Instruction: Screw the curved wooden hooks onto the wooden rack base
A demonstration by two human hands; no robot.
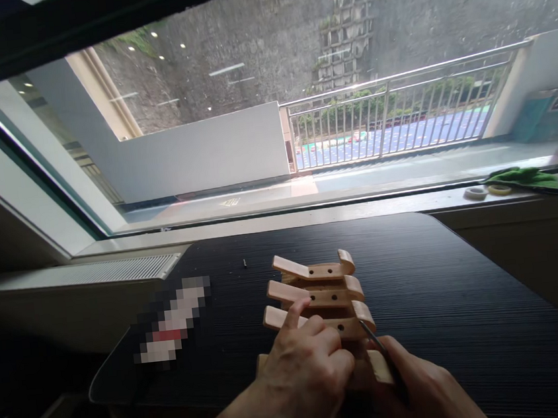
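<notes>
A wooden rack of several hook-shaped pieces [323,289] lies on a black ribbed table [442,298]. My left hand [303,366] rests on the nearest pieces, forefinger stretched over one, the other fingers curled and pressing the wood down. Low at the right, my right hand [425,390] is closed round a thin dark tool [375,340], perhaps a screwdriver. Its tip meets the wood by the hook of the third piece.
A small dark screw [245,263] lies on the table behind the rack. A blurred-out object [174,320] sits at the left. On the window sill at the far right are a green cloth [525,178] and tape rolls [477,192].
</notes>
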